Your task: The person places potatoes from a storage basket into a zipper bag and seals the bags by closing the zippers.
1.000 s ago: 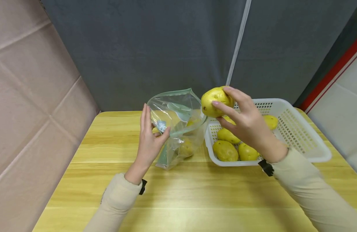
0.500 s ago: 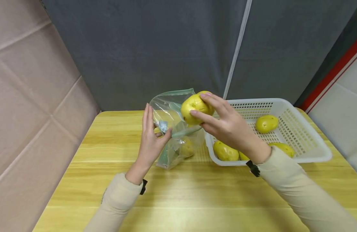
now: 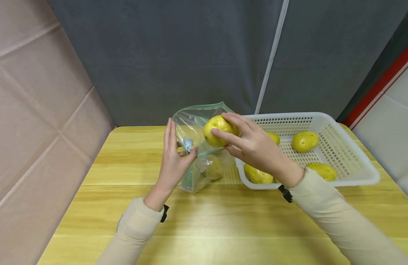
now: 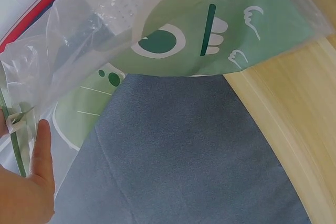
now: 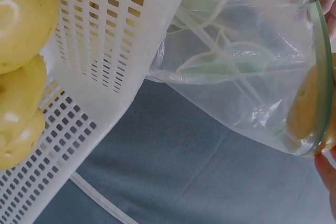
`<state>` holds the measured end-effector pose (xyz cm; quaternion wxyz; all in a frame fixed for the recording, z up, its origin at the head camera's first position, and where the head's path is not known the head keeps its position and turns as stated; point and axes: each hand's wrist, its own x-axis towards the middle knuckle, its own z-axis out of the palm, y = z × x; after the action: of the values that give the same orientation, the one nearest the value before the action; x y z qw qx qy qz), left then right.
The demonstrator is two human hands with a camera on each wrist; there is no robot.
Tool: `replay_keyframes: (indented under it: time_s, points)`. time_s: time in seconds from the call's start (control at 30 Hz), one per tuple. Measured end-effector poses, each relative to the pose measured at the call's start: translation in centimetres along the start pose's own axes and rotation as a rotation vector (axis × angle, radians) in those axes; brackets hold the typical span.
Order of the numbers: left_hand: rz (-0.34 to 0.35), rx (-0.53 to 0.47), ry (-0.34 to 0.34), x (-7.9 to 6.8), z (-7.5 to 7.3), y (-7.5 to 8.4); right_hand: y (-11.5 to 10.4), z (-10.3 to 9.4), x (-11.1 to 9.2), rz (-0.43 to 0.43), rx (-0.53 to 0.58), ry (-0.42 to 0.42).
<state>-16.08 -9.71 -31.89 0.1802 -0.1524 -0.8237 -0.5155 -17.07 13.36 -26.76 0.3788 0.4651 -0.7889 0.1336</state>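
Observation:
A clear zip bag (image 3: pixel 190 123) with green print and a green zip edge stands on the wooden table, its mouth held wide. My left hand (image 3: pixel 172 160) pinches the left side of its rim between thumb and fingers; the left wrist view shows the thumb and film at its left edge. A yellow potato (image 3: pixel 217 130) is gripped in the fingertips of my right hand (image 3: pixel 256 145) at the bag's mouth. Seen from the right wrist, this potato (image 5: pixel 303 108) is partly behind the film, inside the green rim. Another potato (image 3: pixel 212 167) shows through the bag's lower part.
A white perforated plastic basket (image 3: pixel 352 147) stands right of the bag, close to it, with several potatoes inside, among them one potato (image 3: pixel 304 141) toward the back. A grey fabric partition (image 3: pixel 157 55) rises behind the table (image 3: pixel 204 235).
My right hand has carried the potato leftward from over the basket's left edge, then slightly down into the bag's mouth. My left hand keeps its pinch on the rim, shifting slightly right.

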Motion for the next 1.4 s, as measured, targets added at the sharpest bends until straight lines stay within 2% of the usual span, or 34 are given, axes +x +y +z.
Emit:
replay_keyframes:
  time_s: [0.27, 0.97, 1.23, 1.4]
  points:
    - [-0.001, 0.003, 0.001, 0.0, 0.0, -0.1, 0.2, 0.4, 0.0, 0.056, 0.005, -0.028]
    - [0.005, 0.012, -0.001, 0.1, -0.3, -0.2, 0.4, 1.0, -0.2, 0.137, 0.008, -0.059]
    - [-0.001, 0.007, 0.007, 0.1, -0.4, -0.3, 0.8, 0.8, -0.1, 0.12, 0.015, 0.004]
    - [-0.008, 0.008, 0.006, 0.1, -0.4, -0.4, 1.0, 0.4, -0.5, 0.117, -0.003, -0.001]
